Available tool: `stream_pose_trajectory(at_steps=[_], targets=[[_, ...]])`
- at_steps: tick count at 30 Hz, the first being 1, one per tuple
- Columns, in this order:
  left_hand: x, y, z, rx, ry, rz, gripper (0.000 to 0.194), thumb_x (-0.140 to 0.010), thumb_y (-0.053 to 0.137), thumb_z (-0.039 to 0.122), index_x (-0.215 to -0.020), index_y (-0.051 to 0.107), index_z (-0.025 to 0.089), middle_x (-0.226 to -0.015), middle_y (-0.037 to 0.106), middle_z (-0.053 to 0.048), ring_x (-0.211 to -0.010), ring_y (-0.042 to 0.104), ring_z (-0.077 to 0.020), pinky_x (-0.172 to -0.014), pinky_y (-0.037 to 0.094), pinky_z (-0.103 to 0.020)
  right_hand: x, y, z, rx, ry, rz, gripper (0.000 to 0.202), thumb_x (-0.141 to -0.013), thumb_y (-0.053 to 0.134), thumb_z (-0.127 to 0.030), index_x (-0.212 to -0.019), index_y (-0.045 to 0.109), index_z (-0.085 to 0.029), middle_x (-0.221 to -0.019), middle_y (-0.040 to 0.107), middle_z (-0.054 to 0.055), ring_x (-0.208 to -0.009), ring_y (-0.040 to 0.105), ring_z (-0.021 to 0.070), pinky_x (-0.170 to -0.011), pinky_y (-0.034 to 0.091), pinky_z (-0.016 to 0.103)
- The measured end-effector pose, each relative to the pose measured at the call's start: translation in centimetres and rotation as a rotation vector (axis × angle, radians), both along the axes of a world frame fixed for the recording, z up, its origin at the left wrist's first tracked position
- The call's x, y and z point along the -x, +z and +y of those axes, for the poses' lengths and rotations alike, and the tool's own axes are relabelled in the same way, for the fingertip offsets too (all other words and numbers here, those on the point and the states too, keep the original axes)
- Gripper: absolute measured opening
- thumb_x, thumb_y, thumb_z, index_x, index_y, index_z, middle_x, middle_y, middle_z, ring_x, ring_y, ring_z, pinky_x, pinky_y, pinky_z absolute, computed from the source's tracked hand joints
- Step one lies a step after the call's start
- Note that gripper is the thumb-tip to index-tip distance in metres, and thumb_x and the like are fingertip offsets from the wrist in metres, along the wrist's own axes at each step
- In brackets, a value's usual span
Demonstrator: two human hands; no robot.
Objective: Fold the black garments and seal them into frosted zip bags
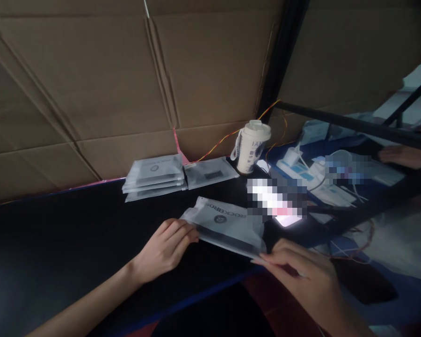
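With thumb and fingers closed, my left hand (170,243) and right hand (303,271) pinch opposite ends of the flat, frosted-white plastic pouch (233,223)'s near edge over the smooth black tabletop (91,234), apparently to hold it taut.

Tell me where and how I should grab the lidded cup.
Probably around the cup below its lid, from the near left, avoiding the side loop: it stands upright, the pouch on that side lies low, and a glowing object lies toward the near right.
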State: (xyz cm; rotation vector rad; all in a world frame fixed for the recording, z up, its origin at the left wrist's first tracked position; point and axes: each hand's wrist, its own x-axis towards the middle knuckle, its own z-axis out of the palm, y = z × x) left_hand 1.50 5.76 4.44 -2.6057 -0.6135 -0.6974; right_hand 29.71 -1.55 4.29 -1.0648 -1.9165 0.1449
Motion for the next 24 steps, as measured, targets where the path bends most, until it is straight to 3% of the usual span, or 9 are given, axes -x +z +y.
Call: stream_pose_trajectory(at_steps=[9,15,20,24], targets=[[2.6,-0.8,2.2,0.025,0.011,0.032,0.029,-0.098,0.033,0.012,-0.101,0.062,0.012,-0.096,0.07,-0.008,-0.092,0.059,-0.0188,-0.082,0.043,-0.031,-0.2,0.6,-3.1,0.051,-0.037,-0.037,0.018,-0.083,0.064,-0.014,-0.068,0.058,-0.021,-0.058,0.056,-0.004,-0.05,0.055,0.0077,-0.05,0.048,0.018],[2.3,-1.9,4.5,0.082,0.108,0.048,0.025,-0.098,0.039,0.016,-0.104,0.063,0.013,-0.103,0.068,-0.01,-0.097,0.057,-0.0217,-0.082,0.043,-0.034,2.7,-0.2,-3.8,0.183,0.0,-0.079,0.019,-0.09,0.058,-0.025,-0.072,0.062,-0.022,-0.063,0.061,-0.003,-0.056,0.06,0.0091,-0.054,0.048,0.02],[0.8,-2.6,4.9,0.307,0.326,-0.114,0.022,-0.096,0.043,0.022,-0.105,0.063,0.017,-0.103,0.064,-0.008,-0.095,0.058,-0.0222,-0.08,0.046,-0.037,4.9,-0.2,-1.5,0.317,0.09,-0.085,0.02,-0.091,0.056,-0.038,-0.082,0.067,-0.024,-0.072,0.065,-0.002,-0.069,0.064,0.0118,-0.063,0.05,0.022],[0.2,-2.9,3.9,0.597,0.368,-0.22,0.016,-0.092,0.049,0.025,-0.096,0.063,0.019,-0.097,0.06,-0.006,-0.086,0.059,-0.0183,-0.075,0.05,-0.031,4.4,-0.5,2.7,0.3,-0.13,-0.15,0.026,-0.091,0.053,-0.044,-0.096,0.067,-0.022,-0.084,0.066,0.003,-0.08,0.063,0.0181,-0.068,0.05,0.029]])
